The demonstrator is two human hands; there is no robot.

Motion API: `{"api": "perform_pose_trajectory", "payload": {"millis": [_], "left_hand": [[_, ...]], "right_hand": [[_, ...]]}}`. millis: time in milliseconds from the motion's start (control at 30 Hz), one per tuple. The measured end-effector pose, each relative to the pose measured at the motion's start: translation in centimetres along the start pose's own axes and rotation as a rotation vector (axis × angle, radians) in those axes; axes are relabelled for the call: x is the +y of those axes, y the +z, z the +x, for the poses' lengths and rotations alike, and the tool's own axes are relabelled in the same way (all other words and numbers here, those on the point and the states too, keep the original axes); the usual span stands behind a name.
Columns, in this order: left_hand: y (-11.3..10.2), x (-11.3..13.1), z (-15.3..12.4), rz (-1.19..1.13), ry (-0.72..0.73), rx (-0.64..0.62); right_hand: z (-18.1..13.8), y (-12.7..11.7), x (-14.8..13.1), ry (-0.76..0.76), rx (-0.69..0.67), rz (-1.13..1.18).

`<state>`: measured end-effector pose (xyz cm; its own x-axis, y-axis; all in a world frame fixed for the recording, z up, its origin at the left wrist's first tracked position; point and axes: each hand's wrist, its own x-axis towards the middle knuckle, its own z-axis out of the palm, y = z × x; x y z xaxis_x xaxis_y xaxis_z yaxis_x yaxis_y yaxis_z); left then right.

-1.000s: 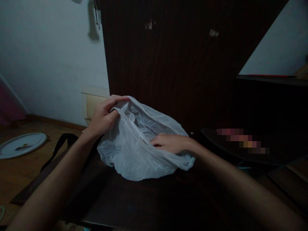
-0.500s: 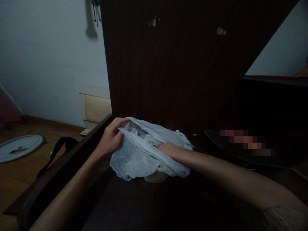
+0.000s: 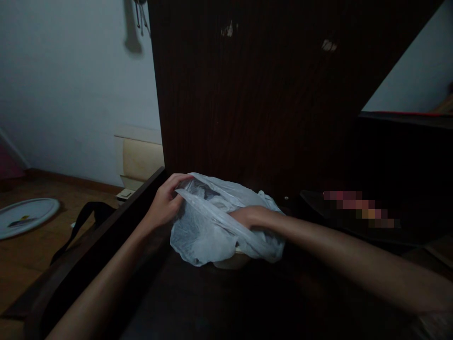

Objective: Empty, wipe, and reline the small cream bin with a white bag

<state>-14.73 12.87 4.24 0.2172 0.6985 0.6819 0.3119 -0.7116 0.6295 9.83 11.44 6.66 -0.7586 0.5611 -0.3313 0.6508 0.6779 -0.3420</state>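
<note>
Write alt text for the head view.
Two bare hands work a white plastic bag on a dark table: the left hand grips its rim, the right hand reaches inside, fingers hidden. A pale container shows under the bag; a dark wooden panel stands behind.

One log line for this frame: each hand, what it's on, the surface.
left hand: grips rim of plastic bag | right hand: reaches into bag, fingers hidden | bag: on dark table, pale container under its edge
</note>
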Motion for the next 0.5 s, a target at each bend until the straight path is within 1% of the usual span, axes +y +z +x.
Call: {"api": "perform_pose_trajectory", "payload": {"millis": [33, 100, 133, 200, 233, 300, 400, 433, 500], "left_hand": [[0.1, -0.1, 0.1, -0.004, -0.007, 0.002], [0.4, -0.2, 0.3, -0.019, -0.03, 0.014], [0.6, -0.2, 0.5, -0.028, -0.039, 0.023], [1.1, -0.2, 0.9, -0.044, -0.031, 0.035], [1.3, 0.0, 1.2, -0.05, -0.015, 0.037], [1.8, 0.4, 1.8, -0.056, 0.031, 0.047], [2.2, 1.4, 2.8, -0.062, 0.089, 0.071], [2.2, 1.9, 3.1, -0.072, 0.099, 0.08], [2.2, 2.8, 3.4, -0.107, 0.107, 0.09]], "right_hand": [[-0.1, -0.7, -0.2, -0.029, -0.069, 0.03], [-0.7, -2.0, -0.5, -0.065, -0.154, 0.079], [-1.2, -2.5, -0.6, -0.077, -0.177, 0.102], [-2.4, -3.2, -0.7, -0.089, -0.172, 0.145], [-3.0, -3.4, -0.7, -0.082, -0.145, 0.147], [-3.8, -3.3, -0.9, -0.039, -0.033, 0.092], [-4.1, -2.4, -1.5, 0.004, 0.157, -0.079], [-4.0, -2.0, -1.6, -0.003, 0.183, -0.128], [-3.6, -1.1, -1.8, -0.01, 0.161, -0.197]]}}
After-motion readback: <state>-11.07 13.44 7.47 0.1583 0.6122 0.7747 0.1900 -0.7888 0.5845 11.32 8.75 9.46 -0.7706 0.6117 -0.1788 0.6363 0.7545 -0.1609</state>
